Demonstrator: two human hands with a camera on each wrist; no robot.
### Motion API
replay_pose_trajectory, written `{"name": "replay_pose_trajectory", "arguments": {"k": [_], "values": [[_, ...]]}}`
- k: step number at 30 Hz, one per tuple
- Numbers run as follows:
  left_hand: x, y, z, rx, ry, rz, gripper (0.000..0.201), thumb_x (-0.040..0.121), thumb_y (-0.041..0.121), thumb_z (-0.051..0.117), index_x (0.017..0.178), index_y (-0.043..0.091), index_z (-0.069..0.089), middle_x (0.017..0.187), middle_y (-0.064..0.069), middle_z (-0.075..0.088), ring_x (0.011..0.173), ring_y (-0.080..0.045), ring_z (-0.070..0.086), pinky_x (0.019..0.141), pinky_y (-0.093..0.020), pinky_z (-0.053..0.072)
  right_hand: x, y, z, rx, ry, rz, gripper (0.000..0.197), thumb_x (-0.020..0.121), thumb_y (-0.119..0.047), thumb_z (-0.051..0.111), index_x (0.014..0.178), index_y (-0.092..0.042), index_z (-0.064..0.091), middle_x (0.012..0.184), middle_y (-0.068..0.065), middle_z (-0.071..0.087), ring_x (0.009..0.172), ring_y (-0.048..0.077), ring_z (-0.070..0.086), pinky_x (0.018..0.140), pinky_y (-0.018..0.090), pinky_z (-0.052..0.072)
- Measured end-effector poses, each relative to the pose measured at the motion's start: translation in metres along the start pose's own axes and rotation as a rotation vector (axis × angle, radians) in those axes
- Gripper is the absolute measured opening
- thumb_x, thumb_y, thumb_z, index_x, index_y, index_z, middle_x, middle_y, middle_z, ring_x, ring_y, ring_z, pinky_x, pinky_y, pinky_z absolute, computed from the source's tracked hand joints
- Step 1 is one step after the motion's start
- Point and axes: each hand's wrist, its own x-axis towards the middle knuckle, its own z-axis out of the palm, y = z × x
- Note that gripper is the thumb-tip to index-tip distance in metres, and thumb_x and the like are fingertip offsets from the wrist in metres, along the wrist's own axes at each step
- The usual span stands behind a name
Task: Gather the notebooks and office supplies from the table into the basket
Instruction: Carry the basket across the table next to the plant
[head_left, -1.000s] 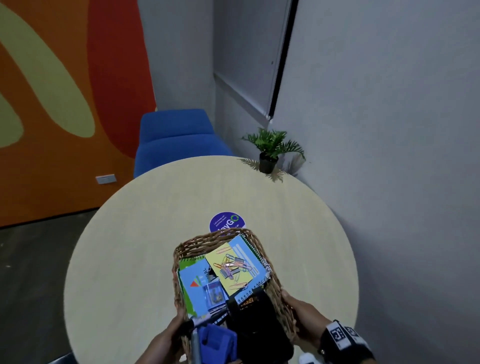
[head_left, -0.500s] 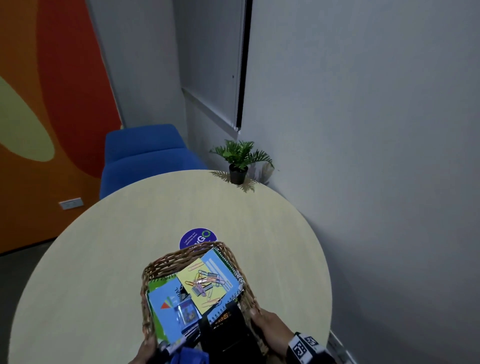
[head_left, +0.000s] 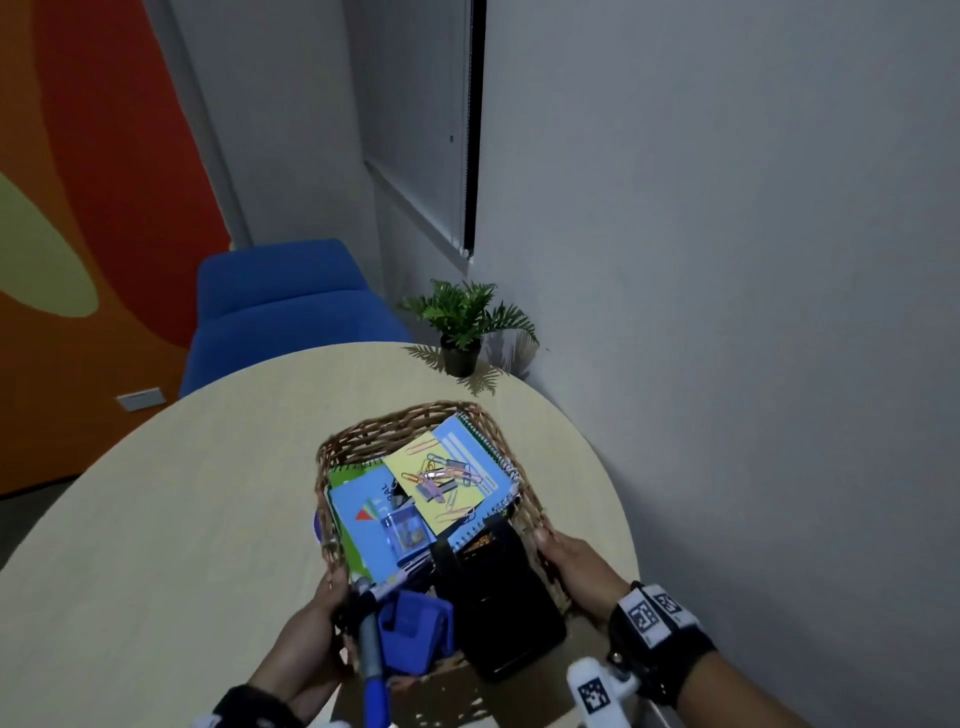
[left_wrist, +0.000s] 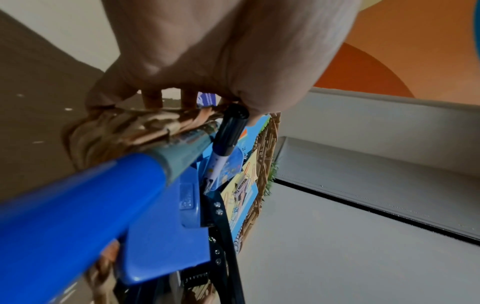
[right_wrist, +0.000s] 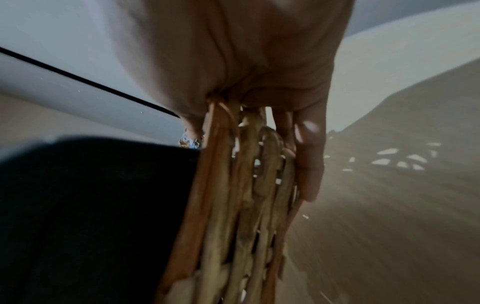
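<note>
A woven wicker basket (head_left: 395, 423) hangs just above the round table, held at its near end by both hands. My left hand (head_left: 322, 597) grips the left rim (left_wrist: 130, 127), fingers curled over the weave. My right hand (head_left: 566, 556) grips the right wall (right_wrist: 246, 195), thumb inside and fingers outside. Inside lie a blue spiral notebook (head_left: 467, 447), a yellow pad (head_left: 410, 462) strewn with paper clips (head_left: 441, 475), another blue notebook (head_left: 353, 504), a small clear box (head_left: 405, 532), a black case (head_left: 493, 597), a blue stapler (head_left: 410, 634) and a blue marker (head_left: 371, 649).
The light wooden table (head_left: 182, 519) carries a small potted plant (head_left: 462, 322) at its far edge by the grey wall. A blue chair (head_left: 280, 301) stands behind the table. A purple sticker (head_left: 317, 519) peeks out left of the basket.
The basket has come up off the table in both hands and now covers most of the purple sticker. The view has swung back to the left.
</note>
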Motion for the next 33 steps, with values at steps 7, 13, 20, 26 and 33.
{"name": "replay_pose_trajectory", "arguments": {"k": [7, 13, 20, 26, 33], "values": [[0.044, 0.057, 0.114, 0.037, -0.021, 0.089, 0.029, 0.097, 0.037, 0.046, 0.120, 0.024, 0.058, 0.120, -0.002, 0.060, 0.108, -0.028, 0.054, 0.085, -0.046, 0.045, 0.072, -0.033, -0.096, 0.006, 0.069, 0.029, 0.041, 0.097, -0.042, 0.039, 0.118, -0.016, 0.062, 0.106, 0.001, 0.065, 0.091, 0.016, 0.062, 0.083, 0.028, 0.046], [0.091, 0.072, 0.171, 0.131, 0.072, 0.072, 0.005, 0.091, 0.011, 0.053, 0.087, 0.011, 0.054, 0.091, -0.013, 0.051, 0.084, -0.026, 0.044, 0.072, -0.040, 0.033, 0.122, -0.019, -0.132, 0.038, 0.115, 0.092, 0.033, 0.100, -0.033, 0.038, 0.113, -0.014, 0.061, 0.116, 0.011, 0.063, 0.080, 0.016, 0.060, 0.060, 0.023, 0.042], [0.120, 0.074, 0.184, 0.122, 0.080, 0.002, 0.008, 0.086, 0.006, 0.057, 0.084, 0.002, 0.050, 0.079, -0.013, 0.051, 0.068, -0.025, 0.044, 0.056, -0.033, 0.035, 0.149, 0.011, -0.128, -0.053, 0.161, 0.163, 0.048, 0.101, -0.034, 0.031, 0.121, -0.001, 0.060, 0.128, 0.022, 0.058, 0.101, 0.028, 0.057, 0.090, 0.030, 0.041], [0.137, 0.074, 0.194, 0.102, 0.075, -0.022, 0.008, 0.085, 0.004, 0.055, 0.088, 0.005, 0.048, 0.077, -0.012, 0.047, 0.064, -0.024, 0.041, 0.055, -0.034, 0.033, 0.163, 0.012, -0.138, -0.112, 0.182, 0.175, 0.046, 0.102, -0.028, 0.028, 0.124, -0.001, 0.058, 0.133, 0.023, 0.055, 0.121, 0.032, 0.052, 0.093, 0.030, 0.038], [0.147, 0.072, 0.196, 0.046, 0.131, -0.050, 0.013, 0.088, 0.009, 0.049, 0.100, 0.004, 0.050, 0.098, -0.018, 0.048, 0.087, -0.028, 0.037, 0.065, -0.040, 0.033, 0.168, 0.003, -0.144, 0.006, 0.155, 0.241, 0.050, 0.101, -0.036, 0.029, 0.135, -0.005, 0.048, 0.142, 0.016, 0.048, 0.131, 0.029, 0.044, 0.101, 0.028, 0.033]]}}
